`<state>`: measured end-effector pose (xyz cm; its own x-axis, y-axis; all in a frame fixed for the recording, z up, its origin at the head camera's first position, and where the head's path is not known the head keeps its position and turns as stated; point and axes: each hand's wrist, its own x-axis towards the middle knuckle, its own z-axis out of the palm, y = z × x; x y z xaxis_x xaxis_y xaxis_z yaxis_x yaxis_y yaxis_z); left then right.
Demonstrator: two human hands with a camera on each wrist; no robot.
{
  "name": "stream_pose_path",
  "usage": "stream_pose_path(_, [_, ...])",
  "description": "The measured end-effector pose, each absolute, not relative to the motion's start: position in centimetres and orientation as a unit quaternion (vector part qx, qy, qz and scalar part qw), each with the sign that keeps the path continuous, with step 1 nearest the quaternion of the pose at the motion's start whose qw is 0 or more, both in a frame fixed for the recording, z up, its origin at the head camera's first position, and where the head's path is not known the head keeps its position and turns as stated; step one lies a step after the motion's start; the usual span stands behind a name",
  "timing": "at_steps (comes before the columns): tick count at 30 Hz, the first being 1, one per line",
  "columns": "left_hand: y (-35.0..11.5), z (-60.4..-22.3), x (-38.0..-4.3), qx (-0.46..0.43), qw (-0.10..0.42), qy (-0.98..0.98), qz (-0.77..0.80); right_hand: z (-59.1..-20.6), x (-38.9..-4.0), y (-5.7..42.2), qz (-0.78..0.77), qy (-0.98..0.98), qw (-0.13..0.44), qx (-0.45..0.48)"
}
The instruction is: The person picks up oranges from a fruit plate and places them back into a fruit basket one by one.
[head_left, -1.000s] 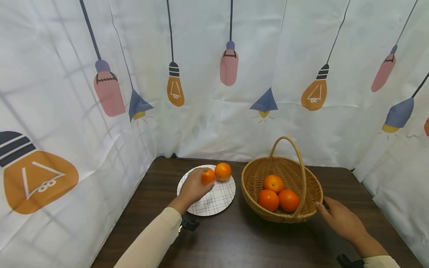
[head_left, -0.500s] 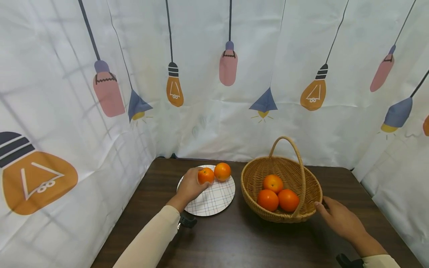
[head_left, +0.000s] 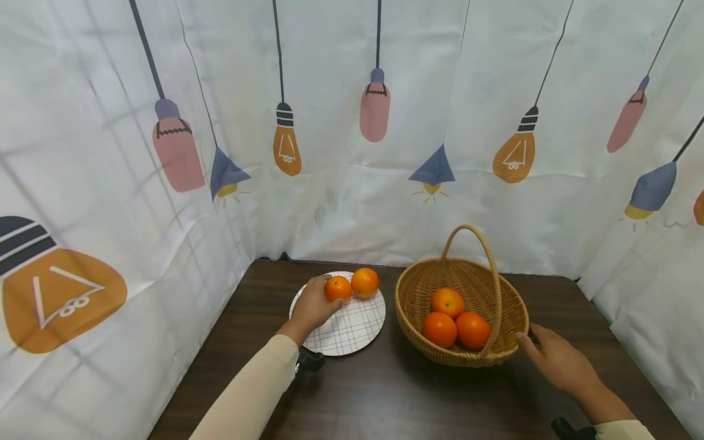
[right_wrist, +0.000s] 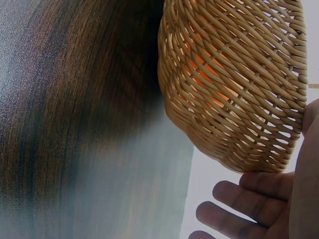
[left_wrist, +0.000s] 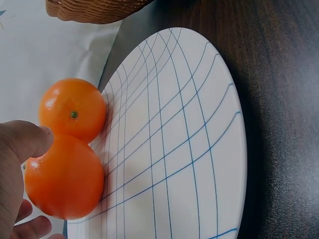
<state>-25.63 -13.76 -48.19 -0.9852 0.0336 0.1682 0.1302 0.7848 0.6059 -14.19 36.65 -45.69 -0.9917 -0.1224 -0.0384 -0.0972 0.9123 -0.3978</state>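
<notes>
My left hand [head_left: 315, 305] is at the white plate [head_left: 352, 336] with blue grid lines, beside the nearer orange [head_left: 338, 288]. In the left wrist view the thumb [left_wrist: 32, 142] lies against that orange [left_wrist: 67, 179], while the other fingers [left_wrist: 32, 228] sit loosely below it. A second orange [head_left: 365, 282] rests right next to it on the plate. My right hand [head_left: 561, 360] touches the rim of the wicker basket [head_left: 415, 327] at its right side. Its fingers [right_wrist: 244, 199] are extended and spread, the thumb right at the rim. Several oranges [head_left: 440, 329] lie inside the basket.
The basket's tall handle [head_left: 497, 293] arches over its right part. Plate and basket stand apart on a dark wooden table [head_left: 396, 403]. A white curtain [head_left: 341, 214] printed with lamps hangs along the back and sides.
My left hand has shifted slightly left with the nearer orange, and its fingers have loosened, so more of the orange shows. The right hand and basket stay where they were.
</notes>
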Motion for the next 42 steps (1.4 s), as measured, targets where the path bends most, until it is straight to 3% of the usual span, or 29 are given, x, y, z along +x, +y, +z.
stream_pose_path(42, [-13.5,-49.6,-26.6,-0.013,0.048,-0.938,-0.344,-45.9,-14.2,36.7,-0.204,0.977,0.017,-0.064])
